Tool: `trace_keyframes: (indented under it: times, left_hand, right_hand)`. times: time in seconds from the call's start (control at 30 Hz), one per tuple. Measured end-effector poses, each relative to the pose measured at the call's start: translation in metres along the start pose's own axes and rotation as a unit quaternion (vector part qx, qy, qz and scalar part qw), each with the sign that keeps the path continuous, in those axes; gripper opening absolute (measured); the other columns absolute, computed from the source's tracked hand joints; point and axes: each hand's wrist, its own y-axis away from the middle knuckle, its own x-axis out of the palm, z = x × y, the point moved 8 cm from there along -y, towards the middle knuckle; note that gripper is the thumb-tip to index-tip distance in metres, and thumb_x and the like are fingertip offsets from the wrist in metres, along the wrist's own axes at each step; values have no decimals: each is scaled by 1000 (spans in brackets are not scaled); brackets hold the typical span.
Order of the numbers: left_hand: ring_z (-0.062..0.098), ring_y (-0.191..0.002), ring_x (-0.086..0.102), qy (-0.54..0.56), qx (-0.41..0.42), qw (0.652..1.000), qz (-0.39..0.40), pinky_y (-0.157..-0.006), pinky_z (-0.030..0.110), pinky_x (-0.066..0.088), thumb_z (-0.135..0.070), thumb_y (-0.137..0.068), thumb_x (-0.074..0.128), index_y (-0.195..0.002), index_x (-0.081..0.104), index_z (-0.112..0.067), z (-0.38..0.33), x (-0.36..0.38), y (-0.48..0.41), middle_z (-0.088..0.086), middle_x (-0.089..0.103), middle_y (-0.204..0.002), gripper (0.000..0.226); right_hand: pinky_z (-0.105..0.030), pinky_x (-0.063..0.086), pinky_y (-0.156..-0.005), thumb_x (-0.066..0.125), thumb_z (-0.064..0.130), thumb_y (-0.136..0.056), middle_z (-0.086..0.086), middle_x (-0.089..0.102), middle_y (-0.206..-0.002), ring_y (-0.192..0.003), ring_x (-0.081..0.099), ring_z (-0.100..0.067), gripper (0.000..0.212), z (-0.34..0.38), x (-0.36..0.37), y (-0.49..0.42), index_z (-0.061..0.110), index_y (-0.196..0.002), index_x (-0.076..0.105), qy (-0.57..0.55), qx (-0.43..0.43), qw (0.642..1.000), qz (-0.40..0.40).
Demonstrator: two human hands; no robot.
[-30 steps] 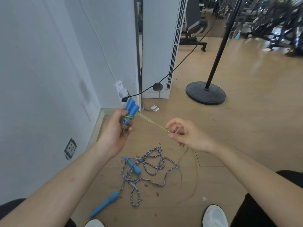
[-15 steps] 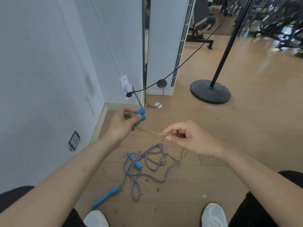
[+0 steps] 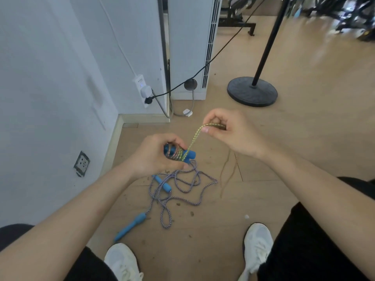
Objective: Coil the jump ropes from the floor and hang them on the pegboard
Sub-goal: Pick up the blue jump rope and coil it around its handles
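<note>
My left hand [image 3: 154, 157] grips the blue handles [image 3: 189, 154] of a yellow-green jump rope, held sideways, with several turns of rope wound round them. My right hand [image 3: 229, 130] pinches the same rope [image 3: 194, 136] a little up and to the right; the stretch between the hands is taut. The rope's loose end [image 3: 227, 175] hangs down to the floor. A second jump rope [image 3: 182, 189], purple-and-white with blue handles [image 3: 132, 228], lies tangled on the wooden floor below my hands. No pegboard is in view.
A white wall runs along the left with a socket [image 3: 81, 163] low down. A plugged power strip [image 3: 143, 91] and black cable sit by a white column unit [image 3: 192, 47]. A black stand base [image 3: 252, 91] is at the right. My white shoes [image 3: 257, 242] are below.
My left hand turned the handles from upright to sideways and lowered them. My right hand rose and swung toward the far side, carrying the rope over the handles.
</note>
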Motion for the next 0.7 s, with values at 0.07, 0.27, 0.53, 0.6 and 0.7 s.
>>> trace_keyframes:
  times: [0.07, 0.27, 0.53, 0.6, 0.7]
  left_hand:
    - [8, -75, 66, -6, 2, 1000, 1, -70, 20, 52, -30, -63, 94, -87, 70, -32, 0, 2, 0, -7, 71, -83, 35]
    - [9, -75, 68, 61, -48, 996, 44, -69, 16, 51, -15, -78, 84, -104, 72, -22, 0, -1, 3, -6, 73, -88, 29]
    - [13, -62, 61, 302, -197, 933, 19, -52, 20, 50, -15, -68, 72, -95, 73, -14, 22, -8, 2, 5, 64, -80, 27]
    - [11, -61, 60, 358, -223, 907, 4, -50, 18, 50, -16, -71, 71, -95, 72, -12, 24, -9, 3, 4, 65, -77, 24]
    - [10, -59, 60, 441, -269, 855, -42, -46, 16, 49, -17, -77, 65, -91, 72, -11, 28, -12, 6, 3, 65, -77, 17]
  right_hand:
    - [-30, 42, -64, 69, 22, -91, -13, 57, -70, -63, 50, -6, 7, -4, 1, -2, 18, -96, 66, 22, -2, 1000, 18]
    - [-9, 36, -60, 66, 14, -94, 21, 57, -82, -67, 56, 13, 8, -28, 5, -7, 13, -100, 71, 73, 41, 995, 57]
    - [-46, 52, -87, 50, 30, -104, -14, 71, -90, -80, 69, -18, 27, -55, 45, 5, 10, -109, 68, -104, 174, 961, 188]
    - [-46, 48, -96, 51, 36, -102, -6, 70, -85, -86, 67, -16, 28, -51, 54, 12, 15, -110, 68, -160, 193, 940, 233]
    - [-38, 51, -87, 60, 24, -98, 2, 67, -77, -77, 65, -13, 21, -44, 61, 15, 11, -113, 67, -225, 187, 925, 243]
